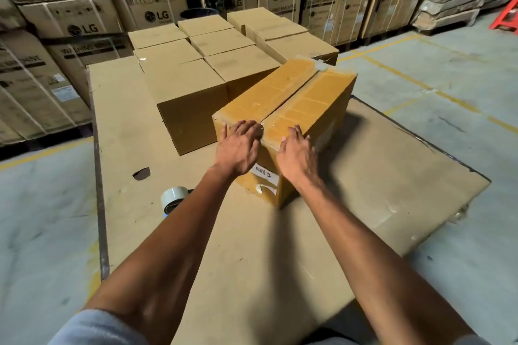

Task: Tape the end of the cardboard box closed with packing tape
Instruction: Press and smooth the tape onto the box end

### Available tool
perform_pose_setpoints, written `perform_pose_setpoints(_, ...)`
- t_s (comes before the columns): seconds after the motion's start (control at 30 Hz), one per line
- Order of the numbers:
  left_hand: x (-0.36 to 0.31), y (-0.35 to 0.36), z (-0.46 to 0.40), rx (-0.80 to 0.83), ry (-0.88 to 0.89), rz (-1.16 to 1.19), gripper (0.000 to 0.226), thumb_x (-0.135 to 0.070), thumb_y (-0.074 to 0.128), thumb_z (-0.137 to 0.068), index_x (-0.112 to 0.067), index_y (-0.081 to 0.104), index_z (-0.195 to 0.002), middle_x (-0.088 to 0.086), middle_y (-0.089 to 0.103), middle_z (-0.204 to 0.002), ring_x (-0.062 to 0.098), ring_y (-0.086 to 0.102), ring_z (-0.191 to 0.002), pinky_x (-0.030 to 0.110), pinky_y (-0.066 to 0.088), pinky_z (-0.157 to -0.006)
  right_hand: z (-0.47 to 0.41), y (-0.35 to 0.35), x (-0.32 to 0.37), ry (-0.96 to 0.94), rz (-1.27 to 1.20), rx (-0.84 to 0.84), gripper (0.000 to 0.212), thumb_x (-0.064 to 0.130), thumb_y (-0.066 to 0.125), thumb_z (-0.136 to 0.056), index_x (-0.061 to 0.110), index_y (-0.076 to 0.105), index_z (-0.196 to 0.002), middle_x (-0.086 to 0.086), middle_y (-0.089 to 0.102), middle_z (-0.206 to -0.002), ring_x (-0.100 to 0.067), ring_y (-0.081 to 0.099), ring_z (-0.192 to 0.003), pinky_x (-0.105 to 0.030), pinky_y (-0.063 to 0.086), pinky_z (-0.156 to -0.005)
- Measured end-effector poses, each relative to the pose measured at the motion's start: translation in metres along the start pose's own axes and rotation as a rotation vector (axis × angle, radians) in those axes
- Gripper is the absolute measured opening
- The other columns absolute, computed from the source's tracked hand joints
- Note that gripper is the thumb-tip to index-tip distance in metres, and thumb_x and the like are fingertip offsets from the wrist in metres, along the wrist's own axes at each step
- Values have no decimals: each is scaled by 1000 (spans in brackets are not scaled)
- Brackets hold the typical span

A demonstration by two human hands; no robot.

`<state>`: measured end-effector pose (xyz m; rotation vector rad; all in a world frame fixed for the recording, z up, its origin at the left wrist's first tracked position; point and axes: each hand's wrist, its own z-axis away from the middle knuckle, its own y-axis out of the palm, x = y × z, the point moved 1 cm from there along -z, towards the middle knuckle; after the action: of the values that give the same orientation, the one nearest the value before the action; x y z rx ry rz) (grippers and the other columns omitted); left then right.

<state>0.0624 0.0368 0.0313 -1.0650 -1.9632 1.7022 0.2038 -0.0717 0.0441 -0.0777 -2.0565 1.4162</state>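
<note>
Box: the long yellow-brown cardboard box (291, 103) lies at an angle on the flat cardboard sheet (364, 176) that covers the floor, about mid-sheet, its near end toward you. Glossy tape runs along the top seam; a white label (265, 173) is on the near end face.
Your left hand (238, 145): flat, palm down, on the near top edge of the box, left of the seam, fingers spread over the corner. It presses, it grips nothing.
Your right hand (297, 154): also flat and spread, on the near top edge right of the seam, fingers over the edge onto the top face. Holds nothing.
Hands together: side by side, apart w/ a small gap, label showing between the wrists.
Tape: the roll of clear packing tape (174, 199) stands on its edge on the sheet, near the sheet's left edge, just left of your left forearm, well apart from the box.
Other: plain brown cartons (193, 70) in rows behind the box, at the far part of the sheet; one carton is just beside the box's left side. Big printed cartons (81, 19) stacked along the back.
</note>
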Motion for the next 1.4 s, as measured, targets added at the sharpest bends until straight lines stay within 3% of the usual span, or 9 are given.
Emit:
perform_pose_setpoints(0.13, -24, -11, 1, -107, -44, -1, 70, -60, 19, -110, -22, 40, -166, 5, 47, -167, 26, 38, -157, 57, 14, -133, -3, -1, 1, -193, 6, -45, 47, 21, 47, -106, 25, 38, -152, -16, 76, -114, -40, 74, -97, -45, 56, -73)
perform_pose_setpoints(0.23, -41, -10, -6, -72, -20, -133, 67, -51, 43, -110, -25, 28, -170, 4, 39, -172, 26, 33, -160, 55, 11, -134, -20, -4, -17, -311, 76, -70, 56, 14, 59, -101, 22, 42, -154, -13, 71, -129, -32, 67, -118, -46, 58, -90)
perform_pose_setpoints(0.33, -55, -4, -16, -34, -58, -229, 67, -47, 36, -114, -27, 15, -173, 2, 26, -179, 25, 21, -166, 55, 8, -136, -52, -1, -44, -396, 238, 23, 71, 15, 63, -100, 18, 31, -164, -8, 34, -171, -26, 29, -159, -47, 28, -129)
perform_pose_setpoints(0.43, -70, 14, -23, 20, -79, -280, 72, -39, 38, -115, -26, -2, -174, 4, 5, -182, 28, 8, -168, 55, 2, -135, -84, 1, -69, -403, 391, 125, 74, 32, 50, -110, 16, 9, -170, -8, 0, -178, -27, 0, -165, -52, 7, -133)
perform_pose_setpoints(0.53, -83, 33, -26, 42, -115, -335, 90, -23, 51, -113, -26, -17, -171, 6, -13, -181, 34, -4, -168, 56, -2, -134, -108, -1, -92, -384, 455, 171, 82, 49, 42, -109, 16, -4, -169, -10, -13, -176, -29, -10, -163, -56, 1, -132)
perform_pose_setpoints(0.8, -80, 48, -28, -52, -181, -359, 109, -21, 63, -108, -47, -25, -165, 5, -7, -182, 40, 3, -167, 62, 14, -133, -143, 10, -117, -525, 404, 125, 91, 62, 46, -103, 20, -1, -170, -7, -8, -177, -35, -5, -164, -54, 3, -132)
perform_pose_setpoints(1.07, -47, 48, -37, -117, -322, -415, 108, -13, 62, -107, -52, -20, -165, 6, 4, -183, 42, 4, -167, 69, 11, -131, -178, 27, -103, -778, 359, 110, 76, 23, 50, -109, 27, 3, -169, 1, 8, -177, -29, 12, -164, -47, 8, -133)
perform_pose_setpoints(1.23, -36, 43, -52, -102, -425, -421, 106, -17, 64, -106, -53, -16, -166, 6, 2, -182, 46, 0, -166, 81, 2, -123, -187, 40, -87, -794, 325, 71, 77, 21, 53, -108, 27, 7, -169, 0, 16, -177, -30, 18, -163, -48, 13, -133)
perform_pose_setpoints(1.4, -26, 38, -60, -92, -465, -393, 108, -16, 65, -106, -56, -17, -165, 6, -1, -182, 49, -5, -165, 85, 2, -121, -195, 56, -80, -781, 332, 35, 95, 13, 68, -99, 27, 5, -169, -3, 22, -175, -31, 24, -161, -48, 14, -132)
